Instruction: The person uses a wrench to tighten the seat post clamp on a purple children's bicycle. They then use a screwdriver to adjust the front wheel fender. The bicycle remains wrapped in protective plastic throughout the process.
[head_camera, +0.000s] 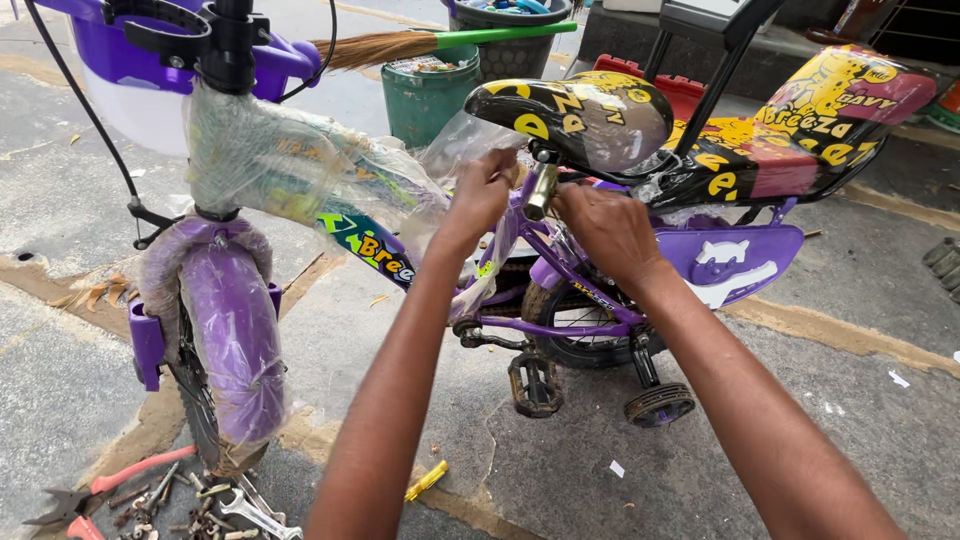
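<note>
Hands meet under the black-and-yellow saddle (575, 115) of a purple child's bicycle (560, 290): left hand (480, 195) closed around the seat post (541, 190), right hand (610, 230) pinching at its clamp, at four o'clock.

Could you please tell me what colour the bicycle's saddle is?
Black with yellow markings; the saddle shows best in the head view, just above both hands.

Ground: grey concrete paving (60, 200), cracked, with sandy seams between slabs and daylight across it. Far side: green bucket (430, 95) beside a dark bin (520, 50); straw broom with green handle (440, 42) lying across both. Near left: red-handled pliers (95, 492), spanners and loose bolts (215, 505). Scattered paper scraps.
</note>
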